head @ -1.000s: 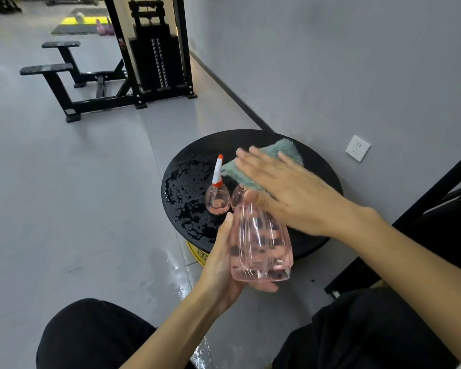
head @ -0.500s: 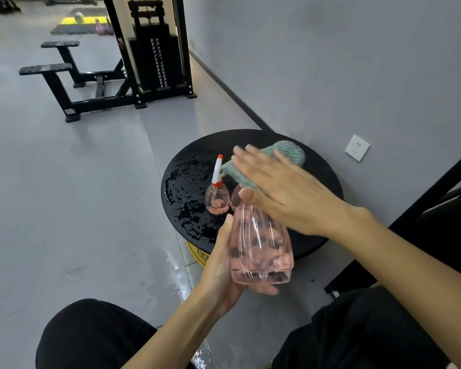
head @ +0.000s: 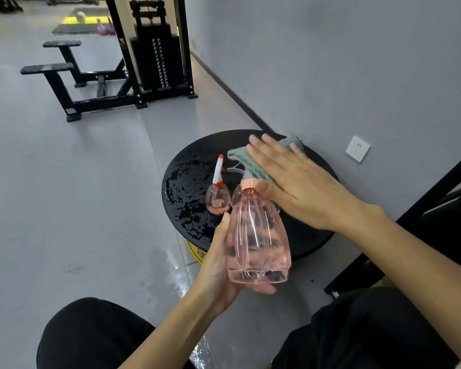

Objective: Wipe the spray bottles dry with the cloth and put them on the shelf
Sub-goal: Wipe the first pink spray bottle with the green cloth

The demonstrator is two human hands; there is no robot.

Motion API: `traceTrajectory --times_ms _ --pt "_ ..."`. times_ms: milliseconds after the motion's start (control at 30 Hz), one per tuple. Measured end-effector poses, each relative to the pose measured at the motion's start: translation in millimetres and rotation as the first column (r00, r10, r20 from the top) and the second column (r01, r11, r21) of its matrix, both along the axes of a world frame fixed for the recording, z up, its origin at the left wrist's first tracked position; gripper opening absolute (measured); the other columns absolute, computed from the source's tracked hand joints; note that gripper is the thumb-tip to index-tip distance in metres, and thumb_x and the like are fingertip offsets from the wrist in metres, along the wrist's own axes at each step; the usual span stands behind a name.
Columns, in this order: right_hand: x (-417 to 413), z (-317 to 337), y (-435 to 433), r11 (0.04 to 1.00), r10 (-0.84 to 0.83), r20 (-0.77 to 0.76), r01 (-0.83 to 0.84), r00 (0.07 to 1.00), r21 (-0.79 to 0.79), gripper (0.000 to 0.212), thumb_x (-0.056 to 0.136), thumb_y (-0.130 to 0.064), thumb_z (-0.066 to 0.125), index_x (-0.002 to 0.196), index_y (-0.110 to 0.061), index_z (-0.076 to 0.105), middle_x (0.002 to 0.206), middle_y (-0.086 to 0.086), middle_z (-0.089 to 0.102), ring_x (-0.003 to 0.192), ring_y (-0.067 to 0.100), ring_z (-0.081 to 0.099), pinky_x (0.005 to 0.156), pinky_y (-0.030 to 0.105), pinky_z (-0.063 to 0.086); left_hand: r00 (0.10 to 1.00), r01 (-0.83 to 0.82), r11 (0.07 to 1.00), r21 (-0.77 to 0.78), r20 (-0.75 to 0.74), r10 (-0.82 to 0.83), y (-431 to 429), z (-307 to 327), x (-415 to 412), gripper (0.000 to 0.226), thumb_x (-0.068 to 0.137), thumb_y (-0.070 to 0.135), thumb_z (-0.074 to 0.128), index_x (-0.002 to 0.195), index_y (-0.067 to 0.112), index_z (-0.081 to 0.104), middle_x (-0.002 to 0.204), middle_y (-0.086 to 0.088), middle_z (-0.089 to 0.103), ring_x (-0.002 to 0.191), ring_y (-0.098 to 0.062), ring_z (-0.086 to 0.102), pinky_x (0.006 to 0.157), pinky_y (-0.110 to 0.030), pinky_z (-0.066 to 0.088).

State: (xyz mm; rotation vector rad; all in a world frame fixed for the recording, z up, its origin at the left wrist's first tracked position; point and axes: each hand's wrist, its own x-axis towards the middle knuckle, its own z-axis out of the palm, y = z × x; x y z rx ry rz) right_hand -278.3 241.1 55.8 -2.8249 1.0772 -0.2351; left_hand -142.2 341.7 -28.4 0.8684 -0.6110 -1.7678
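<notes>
**Drying the big bottle at its shoulder**

The left grip is holding the big spray bottle with fingers curled round its lower body, tilted in the air in front of the round black desk. The right grip is lying flat with straight fingers, pressing the green cloth on the bottle's shoulder. To do this well, I think the left grip should be turning the bottle while the cloth is sliding down every side. The bottle is clear pink and ribbed. The small spray bottle is standing on the wet desk.
</notes>
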Motion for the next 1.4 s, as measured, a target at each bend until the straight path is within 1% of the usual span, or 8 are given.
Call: traceTrajectory --times_ms 100,300,533,733,867,1000,1267,1400 --pt "2 -3 3 1.0 -0.014 0.002 0.014 1.0 -0.015 0.08 0.085 -0.066 0.002 0.153 -0.025 -0.003 0.16 -0.011 -0.012 0.145 0.001 -0.017 0.12 0.032 -0.009 1.0 0.006 1.0 0.003 -0.015 -0.006 0 3 -2 0.062 0.085 0.065 0.032 0.112 0.024 0.071 0.11 -0.012 0.072 0.078 -0.029 0.072 0.044 -0.039 0.057" --pt "7 -9 23 0.978 0.174 0.008 -0.173 0.985 0.115 0.076 0.088 -0.063 0.004 0.154 -0.025 0.007 0.161 -0.014 -0.001 0.145 -0.004 -0.011 0.12 0.025 -0.008 1.0 -0.013 1.0 -0.011 0.028 0.013 0 1 -1 0.058 0.089 0.064 0.028 0.099 0.032 0.075 0.112 -0.016 0.071 0.079 -0.034 0.07 0.047 -0.04 0.056" --pt "5 -1 -3 1.0 -0.011 -0.002 0.011 1.0 0.012 0.086 0.081 -0.069 -0.003 0.154 -0.024 0.0 0.161 -0.01 -0.008 0.146 0.003 -0.014 0.122 0.039 -0.005 1.0 -0.011 1.0 0.018 -0.008 0.011 2 -1 0 0.062 0.089 0.063 0.03 0.109 0.022 0.072 0.104 -0.017 0.072 0.074 -0.033 0.071 0.044 -0.041 0.056" --pt "19 -3 23 0.977 0.188 -0.011 -0.186 0.982 0.108 0.082 0.083 -0.066 0.0 0.154 -0.025 0.01 0.161 -0.013 0.001 0.146 -0.002 -0.009 0.12 0.029 -0.007 0.998 -0.039 0.999 -0.027 0.048 0.041 0 3 2 0.057 0.099 0.056 0.022 0.097 0.035 0.075 0.105 -0.01 0.074 0.078 -0.033 0.071 0.045 -0.041 0.056" --pt "14 2 4 0.997 0.074 -0.037 -0.074 0.997 0.006 0.082 0.082 -0.065 -0.004 0.154 -0.025 0.001 0.16 -0.011 -0.007 0.146 0.002 -0.011 0.12 0.033 -0.009 0.999 -0.004 1.0 -0.009 0.042 0.005 1 -1 4 0.067 0.091 0.064 0.026 0.123 0.018 0.063 0.11 -0.015 0.071 0.078 -0.031 0.072 0.044 -0.037 0.056" --pt "10 0 -1 0.999 -0.018 -0.024 0.017 1.0 -0.027 0.083 0.083 -0.067 -0.001 0.154 -0.024 -0.001 0.161 -0.009 -0.008 0.147 0.004 -0.014 0.122 0.038 -0.006 0.999 0.012 1.0 -0.014 0.033 -0.011 2 -4 4 0.068 0.09 0.063 0.025 0.122 0.017 0.063 0.106 -0.014 0.072 0.077 -0.03 0.072 0.045 -0.039 0.057" --pt "6 -7 19 0.982 0.176 -0.01 -0.175 0.984 0.067 0.076 0.089 -0.064 -0.002 0.154 -0.027 0.01 0.161 -0.014 0.002 0.146 -0.003 -0.009 0.12 0.027 -0.007 0.999 0.003 1.0 -0.009 0.032 -0.002 0 -1 4 0.065 0.092 0.062 0.024 0.101 0.025 0.076 0.103 -0.013 0.074 0.075 -0.03 0.072 0.047 -0.04 0.056" --pt "4 0 -2 1.0 0.02 0.003 -0.02 1.0 0.003 0.081 0.083 -0.065 -0.003 0.154 -0.026 0.001 0.161 -0.011 -0.006 0.146 0.002 -0.013 0.12 0.032 -0.009 1.0 0.012 1.0 -0.015 0.01 -0.012 1 -3 1 0.068 0.089 0.069 0.033 0.121 0.018 0.064 0.109 -0.014 0.072 0.078 -0.03 0.072 0.046 -0.038 0.057"
